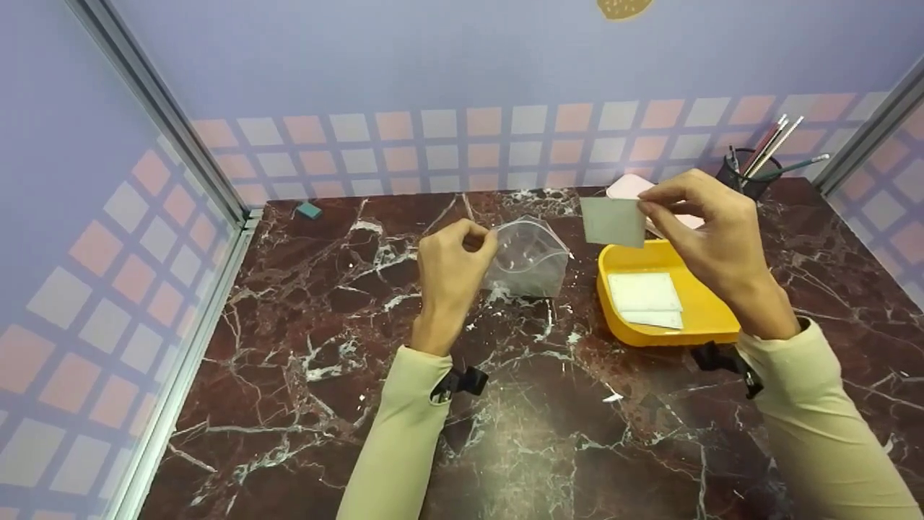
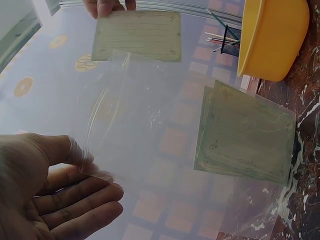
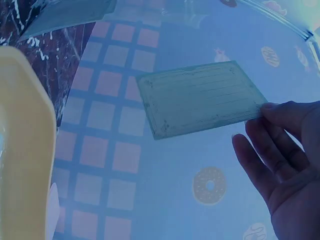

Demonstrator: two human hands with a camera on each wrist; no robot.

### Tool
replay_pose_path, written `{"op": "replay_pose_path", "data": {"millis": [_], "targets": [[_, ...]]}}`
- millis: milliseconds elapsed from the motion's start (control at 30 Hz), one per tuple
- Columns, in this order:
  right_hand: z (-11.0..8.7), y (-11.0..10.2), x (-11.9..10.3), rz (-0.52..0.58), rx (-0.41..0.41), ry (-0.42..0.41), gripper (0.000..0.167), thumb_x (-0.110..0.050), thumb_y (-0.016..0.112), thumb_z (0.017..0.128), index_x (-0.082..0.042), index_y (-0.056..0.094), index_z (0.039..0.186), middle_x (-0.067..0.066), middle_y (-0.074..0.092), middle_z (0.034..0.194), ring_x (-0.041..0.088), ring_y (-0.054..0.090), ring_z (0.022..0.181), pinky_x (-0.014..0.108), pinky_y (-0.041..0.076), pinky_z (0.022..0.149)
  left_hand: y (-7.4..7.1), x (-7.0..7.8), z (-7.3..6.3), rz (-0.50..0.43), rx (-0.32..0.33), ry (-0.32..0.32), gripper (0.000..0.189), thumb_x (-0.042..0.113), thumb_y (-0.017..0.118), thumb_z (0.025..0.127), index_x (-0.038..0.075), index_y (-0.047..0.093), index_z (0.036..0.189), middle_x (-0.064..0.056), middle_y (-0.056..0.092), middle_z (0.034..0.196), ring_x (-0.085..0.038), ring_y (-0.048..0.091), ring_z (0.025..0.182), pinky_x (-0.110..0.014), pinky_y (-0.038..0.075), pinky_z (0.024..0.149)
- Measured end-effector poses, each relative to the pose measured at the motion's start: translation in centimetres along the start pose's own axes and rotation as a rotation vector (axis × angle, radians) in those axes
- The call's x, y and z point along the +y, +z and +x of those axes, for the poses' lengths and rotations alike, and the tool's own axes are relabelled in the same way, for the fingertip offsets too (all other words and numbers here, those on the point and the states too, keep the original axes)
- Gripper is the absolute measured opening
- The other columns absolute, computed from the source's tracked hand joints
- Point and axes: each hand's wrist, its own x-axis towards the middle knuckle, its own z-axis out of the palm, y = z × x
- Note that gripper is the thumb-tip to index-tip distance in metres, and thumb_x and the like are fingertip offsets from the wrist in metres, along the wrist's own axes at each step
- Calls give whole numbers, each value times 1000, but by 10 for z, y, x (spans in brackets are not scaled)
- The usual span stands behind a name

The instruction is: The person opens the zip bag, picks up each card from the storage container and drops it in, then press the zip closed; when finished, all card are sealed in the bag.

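Head view: the left hand's [image 1: 453,271] grip pinches a clear plastic zip bag [image 1: 527,278] toward the rear edge of the dark red marbled bench [image 1: 289,433]; the right hand's [image 1: 715,231] pinches a grey-green rectangular card [image 1: 613,222] near a yellow plastic tray [image 1: 671,337]. Left wrist view: similar cards [image 2: 250,135] in the bag. Step judged: card transfer, direction undetermined; next move likely calls for a steady bag mouth. Right wrist view: lilac wall [image 3: 160,185], pink-and-white squares.
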Motion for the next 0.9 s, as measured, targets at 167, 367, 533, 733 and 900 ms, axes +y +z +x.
{"op": "replay_pose_path", "data": {"millis": [167,367,533,733,900], "targets": [[7,8,-18,136,82,9,18,27,75,81,13,72,92,19,75,94,8,71,89,23,61,83,1,0,0,1,-3,-4,9,6,81,89,3,78,81,-6,76,76,-19,72,64,-32,60,63],[14,17,-35,282,167,58,18,27,73,82,16,72,96,17,76,96,16,74,86,26,62,83,1,0,-1,-5,-10,-17,10,6,81,90,4,78,81,-5,76,76,-18,70,63,-29,59,62],[15,28,-43,341,185,51,16,24,73,83,17,71,97,18,76,97,19,74,84,25,62,79,1,2,-1,2,-16,-25,10,7,81,90,4,78,81,-5,76,76,-18,70,63,-30,59,62],[12,42,-45,363,154,46,16,23,74,84,14,72,98,18,75,95,21,74,80,25,62,74,0,2,-1,-9,-28,-41,10,8,81,90,4,78,82,-6,77,77,-18,71,63,-29,60,62],[10,50,-43,370,115,34,14,21,74,86,13,73,98,17,74,92,17,72,74,23,60,67,1,1,-1,-23,-31,-40,10,7,81,90,3,78,82,-6,77,77,-18,71,63,-29,60,61]]}}
